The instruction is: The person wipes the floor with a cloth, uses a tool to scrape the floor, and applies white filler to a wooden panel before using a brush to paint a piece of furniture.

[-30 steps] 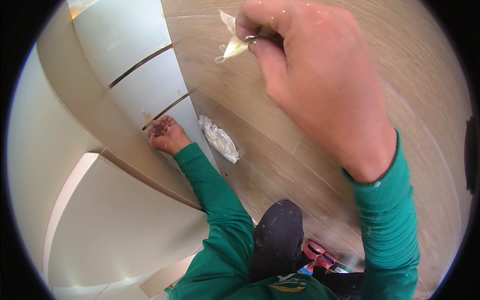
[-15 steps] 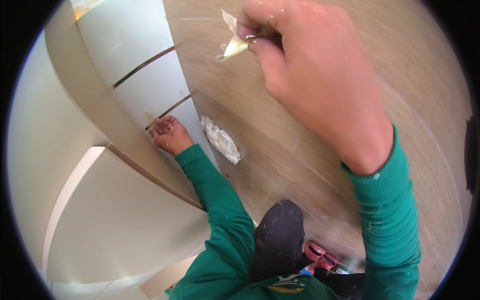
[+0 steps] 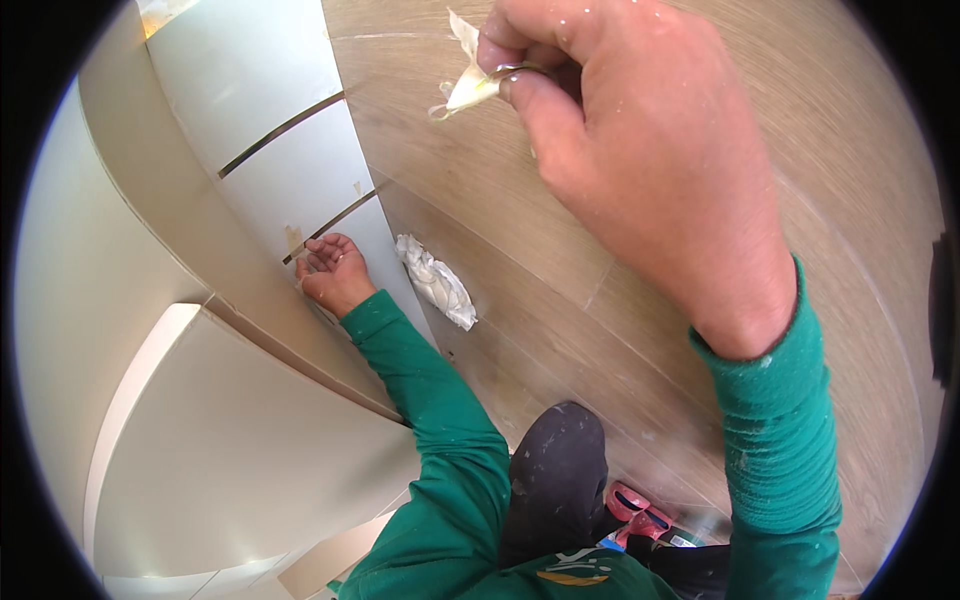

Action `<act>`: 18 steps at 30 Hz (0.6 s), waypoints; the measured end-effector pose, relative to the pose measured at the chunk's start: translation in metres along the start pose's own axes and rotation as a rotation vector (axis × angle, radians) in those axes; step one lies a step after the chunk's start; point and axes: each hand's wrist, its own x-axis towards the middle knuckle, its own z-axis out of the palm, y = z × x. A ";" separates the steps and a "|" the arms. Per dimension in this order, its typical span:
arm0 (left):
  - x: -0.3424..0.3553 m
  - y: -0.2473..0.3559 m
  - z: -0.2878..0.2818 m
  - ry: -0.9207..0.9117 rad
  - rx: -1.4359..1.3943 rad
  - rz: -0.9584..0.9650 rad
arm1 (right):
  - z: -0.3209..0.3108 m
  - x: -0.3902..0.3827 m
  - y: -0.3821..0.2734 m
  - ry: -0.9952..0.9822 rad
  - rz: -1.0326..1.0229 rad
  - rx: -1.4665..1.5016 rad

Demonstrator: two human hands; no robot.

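High on the right, my right hand (image 3: 650, 150) pinches a crumpled piece of cream masking tape (image 3: 472, 88) between thumb and fingers. The tape's folded ends stick out to the left of the fingertips. My left hand (image 3: 336, 274) is at the white cabinet front (image 3: 315, 160), palm turned up, with loosely curled fingers apart and nothing visible in them. Its fingertips are close to a dark gap (image 3: 350, 208) between two panels. Beside them a tan strip of tape (image 3: 294, 240) sticks to the panel; whether they touch it I cannot tell. A smaller tape scrap (image 3: 358, 188) is farther right.
A crumpled white bundle (image 3: 437, 282) lies on the wood-look floor (image 3: 540, 230) alongside the cabinet. At the lower left stands a large pale panel (image 3: 250, 430) with a light edge. My dark-trousered knee (image 3: 560, 450) and a pink-and-red item (image 3: 640, 510) are below.
My left hand shifts very slightly, its fingers spreading a little beside the gap. My right hand moves slightly to the right and still holds the tape. The view shifts a little.
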 end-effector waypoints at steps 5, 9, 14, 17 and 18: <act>0.029 0.016 0.006 -0.086 -0.054 -0.029 | 0.001 0.000 -0.001 -0.001 0.000 -0.006; 0.034 0.018 0.001 -0.101 -0.063 -0.008 | 0.001 -0.001 -0.001 -0.009 0.001 -0.007; 0.008 -0.002 0.005 -0.068 -0.014 0.102 | -0.002 0.001 -0.002 -0.004 -0.003 -0.014; 0.001 -0.008 -0.011 -0.177 0.156 0.175 | -0.001 0.001 0.001 -0.003 -0.004 -0.010; -0.004 -0.012 -0.012 -0.131 0.197 0.215 | -0.001 0.001 0.001 -0.006 -0.003 -0.006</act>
